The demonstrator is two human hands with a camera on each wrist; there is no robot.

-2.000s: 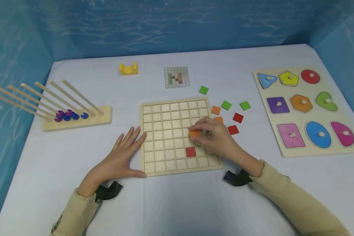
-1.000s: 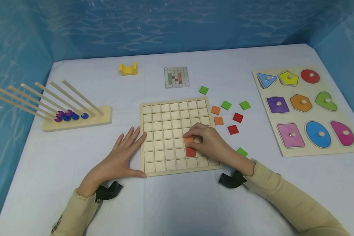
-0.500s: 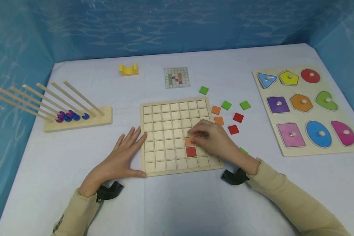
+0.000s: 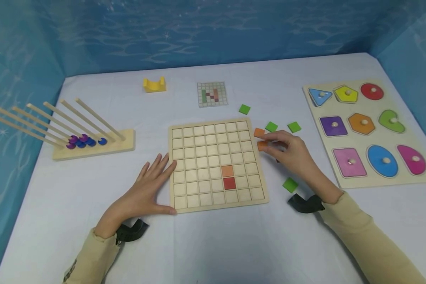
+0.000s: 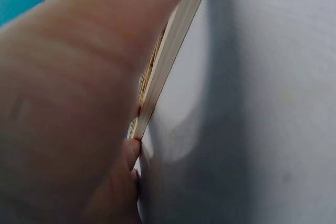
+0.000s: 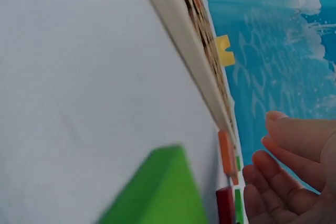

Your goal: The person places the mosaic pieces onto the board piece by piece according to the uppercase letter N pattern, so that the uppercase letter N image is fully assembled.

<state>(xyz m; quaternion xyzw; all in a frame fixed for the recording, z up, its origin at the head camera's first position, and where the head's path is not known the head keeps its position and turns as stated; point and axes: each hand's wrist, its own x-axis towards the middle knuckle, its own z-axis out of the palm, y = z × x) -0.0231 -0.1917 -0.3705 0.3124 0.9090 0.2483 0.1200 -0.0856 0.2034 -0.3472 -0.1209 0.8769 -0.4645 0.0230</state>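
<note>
My left hand [image 4: 145, 193] lies spread at the left edge of a wooden grid board [image 4: 195, 185], its fingertips and thumb touching the rim. On the board, an orange tile [image 4: 227, 170] sits in the cell directly behind a red tile [image 4: 229, 183]. Off the board's right side, my right hand [image 4: 291, 154] hovers over loose tiles with thumb and fingers apart. Its fingertips are nearest two orange tiles, a farther one [image 4: 258, 132] and a nearer one [image 4: 262, 146]. The right wrist view shows an orange tile [image 6: 227, 153] below the fingers, with nothing visible in their grasp. Red tiles are mostly hidden beneath that hand.
Several green tiles [image 4: 290, 185] lie around the right hand. A small pattern card [image 4: 212, 94] and a yellow block [image 4: 154, 84] lie behind the board. To the left stands a peg rack with beads [image 4: 127, 141]; to the right lies a knobbed shape puzzle [image 4: 367, 152].
The right hand set the orange tile into the cell behind the red one, let go, and moved right and slightly back to the loose tiles. My left hand stayed in place.
</note>
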